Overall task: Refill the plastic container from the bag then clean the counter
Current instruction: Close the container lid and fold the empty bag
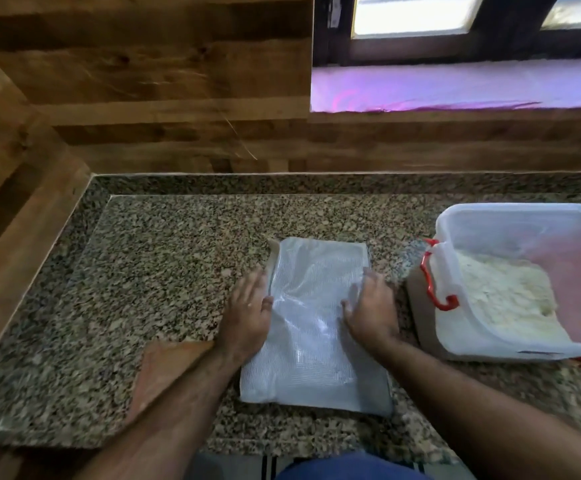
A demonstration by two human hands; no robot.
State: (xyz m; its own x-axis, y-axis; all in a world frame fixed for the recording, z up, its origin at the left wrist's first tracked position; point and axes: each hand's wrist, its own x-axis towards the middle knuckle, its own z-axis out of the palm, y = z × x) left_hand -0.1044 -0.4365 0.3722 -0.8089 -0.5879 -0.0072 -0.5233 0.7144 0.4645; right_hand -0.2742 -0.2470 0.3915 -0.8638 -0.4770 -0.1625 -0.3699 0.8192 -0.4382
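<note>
Your 2 forearms reach up from the bottom of the frame. At center, the clear plastic bag lies flat on the granite counter. Your left hand presses its left edge and your right hand its right edge, fingers straight. At right, well apart, sits the open plastic container with red latches, holding white grain.
</note>
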